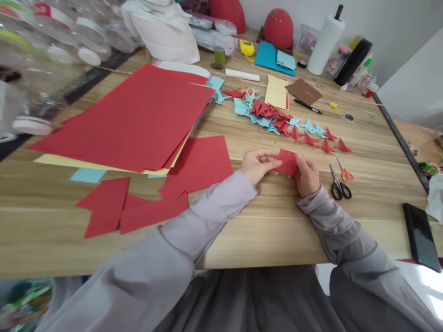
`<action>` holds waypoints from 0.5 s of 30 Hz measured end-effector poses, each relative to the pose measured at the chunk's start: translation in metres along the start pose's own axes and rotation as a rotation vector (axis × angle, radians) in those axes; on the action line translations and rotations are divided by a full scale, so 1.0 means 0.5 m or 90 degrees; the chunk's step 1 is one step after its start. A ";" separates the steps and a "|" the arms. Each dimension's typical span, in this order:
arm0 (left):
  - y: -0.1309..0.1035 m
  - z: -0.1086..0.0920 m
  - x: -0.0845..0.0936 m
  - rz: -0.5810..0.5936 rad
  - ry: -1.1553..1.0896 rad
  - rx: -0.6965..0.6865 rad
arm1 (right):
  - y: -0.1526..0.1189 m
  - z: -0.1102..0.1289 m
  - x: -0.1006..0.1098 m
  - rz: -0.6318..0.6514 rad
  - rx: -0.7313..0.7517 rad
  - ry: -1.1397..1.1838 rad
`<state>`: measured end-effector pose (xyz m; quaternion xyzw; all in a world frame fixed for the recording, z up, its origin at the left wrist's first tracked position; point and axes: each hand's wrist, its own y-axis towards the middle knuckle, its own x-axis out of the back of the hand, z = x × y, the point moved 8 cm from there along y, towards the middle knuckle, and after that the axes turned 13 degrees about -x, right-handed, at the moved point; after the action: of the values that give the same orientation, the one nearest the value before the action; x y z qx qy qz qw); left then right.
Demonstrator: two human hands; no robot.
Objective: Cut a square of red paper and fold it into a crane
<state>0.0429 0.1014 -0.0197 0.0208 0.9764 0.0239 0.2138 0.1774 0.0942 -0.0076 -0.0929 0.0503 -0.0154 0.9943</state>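
Note:
Between my two hands is a small red paper square [287,162], raised a little over the wooden table. My left hand [258,162] pinches its left edge, thumb on top. My right hand [306,174] grips the right edge between thumb and fingers. Beyond them lie several folded red paper cranes [309,139] and light blue paper cranes [308,126], some in a heap. Black-handled scissors [341,188] and orange-handled scissors [346,173] rest right of my right hand. Red paper pieces [207,161] lie to the left of my left hand.
A stack of large red sheets [131,120] covers the left of the table, with plastic bottles [69,37] behind. A phone [420,235] lies at the right front edge. Yellow paper [276,92], a black pen [308,106] and a tape measure [247,47] are farther back.

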 end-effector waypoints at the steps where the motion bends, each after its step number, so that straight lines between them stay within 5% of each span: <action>1: 0.000 0.000 0.002 -0.009 -0.006 0.000 | -0.002 0.004 -0.005 0.011 0.004 -0.020; 8: -0.010 -0.002 -0.024 0.088 0.006 0.029 | -0.014 0.017 -0.019 0.030 0.004 -0.102; 15: -0.013 0.005 -0.031 0.107 -0.046 0.065 | -0.009 0.009 -0.006 0.003 -0.001 -0.061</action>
<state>0.0579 0.0944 -0.0156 0.1146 0.9628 -0.0089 0.2445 0.1748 0.0906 -0.0018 -0.0938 0.0031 -0.0083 0.9955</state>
